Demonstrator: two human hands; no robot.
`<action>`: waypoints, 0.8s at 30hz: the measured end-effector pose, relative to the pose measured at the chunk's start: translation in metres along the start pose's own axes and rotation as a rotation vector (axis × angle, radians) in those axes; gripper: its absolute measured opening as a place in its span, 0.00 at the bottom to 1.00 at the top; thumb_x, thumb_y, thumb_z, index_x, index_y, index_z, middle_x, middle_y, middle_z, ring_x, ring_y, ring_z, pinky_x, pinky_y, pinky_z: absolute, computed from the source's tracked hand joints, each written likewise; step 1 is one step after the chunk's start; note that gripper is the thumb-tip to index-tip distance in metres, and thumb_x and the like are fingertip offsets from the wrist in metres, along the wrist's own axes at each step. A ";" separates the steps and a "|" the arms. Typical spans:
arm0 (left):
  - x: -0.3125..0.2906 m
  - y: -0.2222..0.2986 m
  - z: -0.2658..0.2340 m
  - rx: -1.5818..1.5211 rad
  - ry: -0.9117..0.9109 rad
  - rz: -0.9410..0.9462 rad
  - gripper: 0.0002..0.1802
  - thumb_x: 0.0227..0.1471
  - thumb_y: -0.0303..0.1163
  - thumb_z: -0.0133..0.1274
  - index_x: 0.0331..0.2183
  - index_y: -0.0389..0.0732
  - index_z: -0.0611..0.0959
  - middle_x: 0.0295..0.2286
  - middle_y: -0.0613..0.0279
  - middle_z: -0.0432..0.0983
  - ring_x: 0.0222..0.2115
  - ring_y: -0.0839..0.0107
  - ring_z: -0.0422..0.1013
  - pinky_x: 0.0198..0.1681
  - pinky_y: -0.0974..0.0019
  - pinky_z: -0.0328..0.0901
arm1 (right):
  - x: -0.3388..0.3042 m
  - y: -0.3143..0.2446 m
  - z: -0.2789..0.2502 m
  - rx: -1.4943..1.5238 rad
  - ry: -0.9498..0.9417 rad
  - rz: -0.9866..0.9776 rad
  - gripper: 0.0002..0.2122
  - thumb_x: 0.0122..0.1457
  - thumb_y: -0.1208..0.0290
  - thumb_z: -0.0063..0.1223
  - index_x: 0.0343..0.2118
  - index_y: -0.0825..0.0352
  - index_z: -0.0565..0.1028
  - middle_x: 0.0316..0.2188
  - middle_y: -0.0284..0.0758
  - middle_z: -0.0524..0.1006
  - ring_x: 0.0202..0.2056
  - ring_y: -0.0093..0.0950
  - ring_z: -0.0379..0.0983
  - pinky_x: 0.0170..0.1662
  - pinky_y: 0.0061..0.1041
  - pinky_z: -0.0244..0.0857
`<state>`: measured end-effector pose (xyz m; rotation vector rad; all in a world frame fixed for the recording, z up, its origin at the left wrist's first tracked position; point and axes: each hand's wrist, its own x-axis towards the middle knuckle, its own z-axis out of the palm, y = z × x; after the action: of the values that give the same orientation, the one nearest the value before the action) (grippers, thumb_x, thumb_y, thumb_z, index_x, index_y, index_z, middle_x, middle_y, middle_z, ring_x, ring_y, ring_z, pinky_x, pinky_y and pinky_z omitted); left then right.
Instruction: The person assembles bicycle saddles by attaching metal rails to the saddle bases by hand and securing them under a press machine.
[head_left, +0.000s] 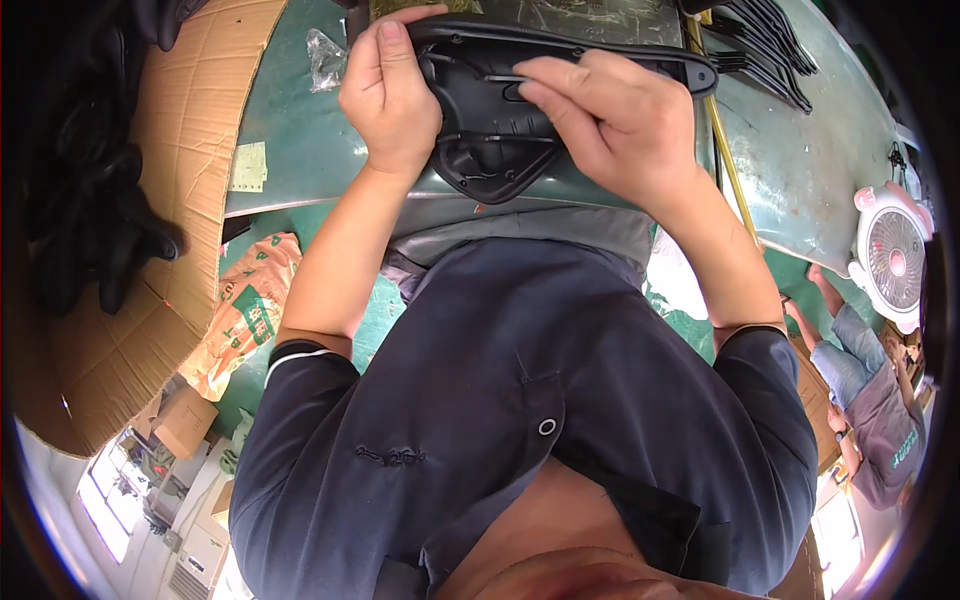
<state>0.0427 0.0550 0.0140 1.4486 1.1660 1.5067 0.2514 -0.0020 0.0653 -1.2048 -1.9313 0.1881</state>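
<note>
A black bicycle saddle is held underside up over the near edge of the table, its wide end to the left and its narrow nose to the right. My left hand is closed on the wide end, thumb upright along the edge. Above the hollow underside, my right hand is closed in a pinch, thumb and fingertips beside a thin dark rod. Whatever lies between those fingertips is too small and hidden to make out. Several bent black metal rails are piled on the table beyond the nose.
An open cardboard box with black saddles stands at left. The green-topped table bears a clear plastic scrap and a paper slip. A fan and another person are at right.
</note>
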 end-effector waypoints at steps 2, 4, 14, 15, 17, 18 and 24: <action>0.002 0.002 -0.001 0.013 -0.002 0.008 0.20 0.77 0.36 0.44 0.44 0.29 0.85 0.42 0.55 0.86 0.43 0.70 0.78 0.52 0.67 0.71 | -0.004 -0.006 -0.005 -0.012 -0.068 -0.033 0.07 0.57 0.68 0.72 0.38 0.57 0.89 0.19 0.29 0.75 0.20 0.30 0.74 0.23 0.30 0.66; 0.001 0.001 -0.001 0.027 0.000 0.015 0.20 0.77 0.36 0.43 0.45 0.29 0.84 0.42 0.55 0.86 0.43 0.70 0.78 0.52 0.67 0.71 | -0.009 -0.007 -0.017 0.004 -0.053 0.021 0.07 0.57 0.70 0.73 0.39 0.58 0.89 0.19 0.29 0.74 0.19 0.30 0.73 0.23 0.30 0.66; 0.004 -0.016 0.001 -0.014 0.005 0.104 0.17 0.75 0.33 0.48 0.44 0.30 0.85 0.41 0.54 0.87 0.42 0.69 0.79 0.51 0.67 0.71 | -0.021 -0.003 -0.017 -0.048 -0.028 0.030 0.08 0.55 0.71 0.73 0.39 0.59 0.88 0.19 0.30 0.72 0.18 0.30 0.71 0.22 0.31 0.65; 0.006 -0.020 0.002 -0.042 0.035 0.167 0.15 0.73 0.33 0.51 0.42 0.30 0.86 0.39 0.55 0.88 0.40 0.69 0.80 0.49 0.69 0.72 | -0.016 -0.001 -0.016 -0.049 -0.036 -0.004 0.08 0.55 0.70 0.73 0.38 0.58 0.88 0.19 0.29 0.72 0.19 0.31 0.72 0.22 0.31 0.65; 0.009 -0.018 0.005 -0.014 -0.006 0.173 0.18 0.75 0.33 0.47 0.42 0.30 0.86 0.40 0.56 0.88 0.40 0.71 0.79 0.49 0.69 0.72 | -0.002 0.006 -0.006 -0.057 -0.021 -0.049 0.07 0.55 0.69 0.73 0.37 0.57 0.88 0.19 0.29 0.72 0.19 0.31 0.73 0.22 0.31 0.65; 0.011 -0.016 0.007 0.021 -0.039 0.172 0.20 0.77 0.33 0.42 0.43 0.30 0.86 0.41 0.56 0.88 0.41 0.72 0.79 0.49 0.69 0.71 | 0.004 0.010 -0.004 -0.056 -0.016 -0.095 0.06 0.55 0.68 0.73 0.36 0.56 0.88 0.19 0.29 0.72 0.20 0.32 0.74 0.22 0.32 0.66; 0.006 -0.002 0.001 0.074 -0.028 0.179 0.18 0.75 0.30 0.44 0.42 0.30 0.86 0.40 0.54 0.88 0.41 0.69 0.80 0.50 0.67 0.72 | 0.012 0.002 -0.004 -0.009 -0.048 -0.102 0.05 0.54 0.66 0.73 0.34 0.54 0.87 0.20 0.29 0.74 0.21 0.34 0.76 0.23 0.34 0.67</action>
<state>0.0433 0.0614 0.0144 1.6560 1.1107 1.5713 0.2538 0.0078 0.0740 -1.1139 -2.0320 0.1563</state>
